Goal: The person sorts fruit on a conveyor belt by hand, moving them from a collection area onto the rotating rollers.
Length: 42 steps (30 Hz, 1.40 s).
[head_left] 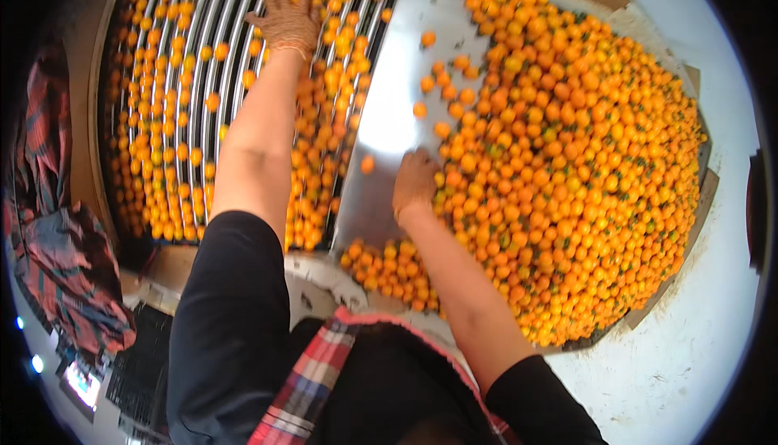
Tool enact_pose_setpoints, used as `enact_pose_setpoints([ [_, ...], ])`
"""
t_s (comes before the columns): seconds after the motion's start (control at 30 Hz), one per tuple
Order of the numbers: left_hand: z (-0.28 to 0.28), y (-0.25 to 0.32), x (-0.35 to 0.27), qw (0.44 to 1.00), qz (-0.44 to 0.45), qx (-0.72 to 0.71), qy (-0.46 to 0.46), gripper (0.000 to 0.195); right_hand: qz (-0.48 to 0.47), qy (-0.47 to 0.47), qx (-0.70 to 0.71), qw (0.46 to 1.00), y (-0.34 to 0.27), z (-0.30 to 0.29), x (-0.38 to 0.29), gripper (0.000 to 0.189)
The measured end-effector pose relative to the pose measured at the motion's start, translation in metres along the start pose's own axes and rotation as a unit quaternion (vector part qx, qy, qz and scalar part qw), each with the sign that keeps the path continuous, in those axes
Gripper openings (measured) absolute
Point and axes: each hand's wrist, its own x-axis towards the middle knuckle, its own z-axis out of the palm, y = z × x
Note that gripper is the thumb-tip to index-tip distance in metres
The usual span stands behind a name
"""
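Observation:
My left hand (285, 16) is stretched out over the metal rollers (228, 19) of a roller conveyor, palm down with its fingers apart. Small orange citrus fruits (337, 37) lie around its fingertips and along the rollers; whether the hand touches them is unclear. On the smooth metal plate (389, 110) beside the conveyor, my right hand (418, 180) rests at the edge of a large heap of the same fruit (565, 171). Its fingers are blurred and partly turned away, so what lies under them is hidden. A single fruit (368, 163) sits just left of that hand.
More fruit (392, 269) is gathered at the plate's near end, by my body. A plaid cloth (67, 262) hangs at the far left, outside the conveyor's side frame (100, 98). Pieces of cardboard (674, 250) edge the heap, with a pale floor (668, 348) beyond.

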Motion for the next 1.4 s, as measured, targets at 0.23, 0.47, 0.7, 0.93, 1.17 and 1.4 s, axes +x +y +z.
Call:
enact_pose_setpoints([
  [0.23, -0.037, -0.013, -0.157, 0.983, 0.145, -0.013, -0.116, 0.055, 0.000, -0.049, -0.080, 0.996, -0.004, -0.003, 0.001, 0.039],
  [0.47, -0.053, -0.051, -0.296, 0.935, 0.213, -0.034, -0.282, 0.062, -0.059, 0.106, 0.112, 0.986, -0.021, 0.056, -0.049, 0.048],
  [0.7, -0.059, -0.089, -0.356, 0.945, 0.099, -0.073, -0.304, 0.073, -0.198, 0.151, 0.207, 0.946, -0.026, 0.102, -0.152, 0.039],
  [0.93, -0.073, -0.033, -0.344, 0.878, -0.219, -0.227, -0.361, 0.095, -0.061, 0.223, 0.422, 0.877, 0.015, 0.150, -0.237, 0.036],
  [1.17, -0.042, 0.022, -0.357, 0.853, 0.148, -0.402, -0.297, 0.059, 0.034, 0.233, 0.443, 0.865, 0.025, 0.206, -0.307, 0.036],
  [1.4, -0.110, -0.004, -0.342, 0.803, 0.195, -0.374, -0.420, 0.036, 0.117, 0.387, 0.431, 0.807, 0.021, 0.233, -0.298, 0.026],
])
